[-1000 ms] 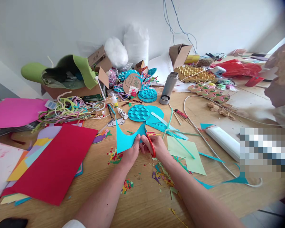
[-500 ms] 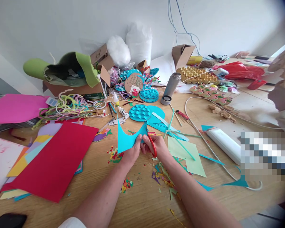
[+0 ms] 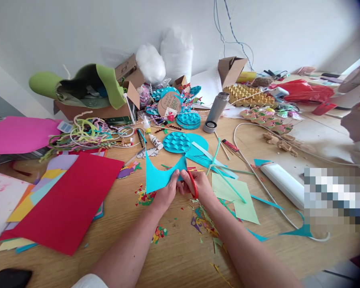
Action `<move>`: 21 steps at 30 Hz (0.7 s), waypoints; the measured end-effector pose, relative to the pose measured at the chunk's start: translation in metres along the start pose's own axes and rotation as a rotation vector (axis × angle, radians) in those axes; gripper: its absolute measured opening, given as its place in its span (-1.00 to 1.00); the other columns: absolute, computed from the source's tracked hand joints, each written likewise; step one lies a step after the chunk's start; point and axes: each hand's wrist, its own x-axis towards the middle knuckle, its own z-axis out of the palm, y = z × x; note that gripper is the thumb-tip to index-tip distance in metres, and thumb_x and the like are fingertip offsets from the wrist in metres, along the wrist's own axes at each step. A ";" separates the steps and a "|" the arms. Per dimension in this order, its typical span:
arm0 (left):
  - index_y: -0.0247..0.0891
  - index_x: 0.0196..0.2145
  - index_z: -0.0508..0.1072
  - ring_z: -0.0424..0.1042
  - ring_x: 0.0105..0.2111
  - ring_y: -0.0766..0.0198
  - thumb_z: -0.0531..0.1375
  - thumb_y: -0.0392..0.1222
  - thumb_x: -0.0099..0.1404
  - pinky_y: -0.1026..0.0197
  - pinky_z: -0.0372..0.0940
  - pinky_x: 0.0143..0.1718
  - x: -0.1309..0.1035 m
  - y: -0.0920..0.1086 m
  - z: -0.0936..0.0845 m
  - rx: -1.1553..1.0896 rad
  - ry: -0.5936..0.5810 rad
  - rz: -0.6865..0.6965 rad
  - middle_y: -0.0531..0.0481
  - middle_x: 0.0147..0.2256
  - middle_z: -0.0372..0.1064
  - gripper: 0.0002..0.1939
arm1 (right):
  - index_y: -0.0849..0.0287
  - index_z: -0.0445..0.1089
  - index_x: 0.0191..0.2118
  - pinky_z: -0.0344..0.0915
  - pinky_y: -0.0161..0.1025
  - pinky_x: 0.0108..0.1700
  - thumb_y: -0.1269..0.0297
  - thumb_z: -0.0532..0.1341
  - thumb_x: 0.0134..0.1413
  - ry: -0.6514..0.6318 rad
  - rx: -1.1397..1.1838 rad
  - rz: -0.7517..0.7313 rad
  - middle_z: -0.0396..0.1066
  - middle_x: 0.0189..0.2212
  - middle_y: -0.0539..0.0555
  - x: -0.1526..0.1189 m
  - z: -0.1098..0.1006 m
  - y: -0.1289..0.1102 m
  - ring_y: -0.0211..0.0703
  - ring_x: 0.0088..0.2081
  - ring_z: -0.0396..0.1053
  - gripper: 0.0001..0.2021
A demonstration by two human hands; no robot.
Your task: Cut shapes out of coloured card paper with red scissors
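My left hand (image 3: 167, 190) pinches a piece of blue paper (image 3: 156, 175) that has a deep curved notch along its top edge. My right hand (image 3: 198, 186) is closed on red-handled scissors (image 3: 193, 185), right beside the left hand. The blades are mostly hidden behind the paper and fingers; a dark tip shows near the paper's upper right corner. Beyond the hands lie a blue disc with raised folded strips (image 3: 177, 142) and flat blue paper pieces (image 3: 198, 154). Below the hands, small coloured scraps (image 3: 159, 234) are scattered over the wooden table (image 3: 114, 240).
Red paper (image 3: 69, 204) tops a stack of coloured sheets at left. Pale green paper (image 3: 246, 204) and a white power strip (image 3: 282, 184) with a cable lie at right. A grey bottle (image 3: 217, 110), glue bottles (image 3: 156, 141) and egg trays (image 3: 249, 95) stand farther back.
The blue paper's left end has shifted slightly left. Both hands keep nearly the same place, with the scissors still at the paper's right end. The camera view has moved very slightly.
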 end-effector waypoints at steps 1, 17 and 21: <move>-0.18 -0.75 0.27 0.35 -0.60 0.29 -0.13 0.30 0.29 0.24 0.25 -0.45 0.000 0.000 0.000 -0.004 0.001 0.000 0.00 -0.73 0.31 -0.34 | 0.21 0.28 -0.73 0.00 -0.36 -0.67 -0.25 0.16 0.01 -0.001 0.005 -0.003 0.26 -0.80 0.03 0.000 0.000 0.000 -0.31 -0.73 0.15 -0.39; -0.19 -0.75 0.27 0.31 -0.61 0.30 -0.09 0.26 0.30 0.25 0.22 -0.46 0.000 0.000 0.000 -0.057 0.015 0.000 0.00 -0.72 0.29 -0.36 | 0.20 0.25 -0.74 0.00 -0.36 -0.67 -0.26 0.16 -0.01 0.013 0.052 -0.020 0.24 -0.81 0.01 -0.001 0.002 -0.003 -0.32 -0.74 0.13 -0.39; -0.20 -0.78 0.27 0.22 -0.65 0.34 -0.08 0.23 0.32 0.24 0.18 -0.48 -0.001 0.002 -0.001 -0.085 -0.006 -0.025 0.02 -0.73 0.25 -0.34 | 0.20 0.25 -0.73 0.02 -0.37 -0.67 -0.22 0.17 0.02 0.020 0.049 -0.026 0.25 -0.81 0.02 -0.001 0.002 0.000 -0.31 -0.73 0.16 -0.40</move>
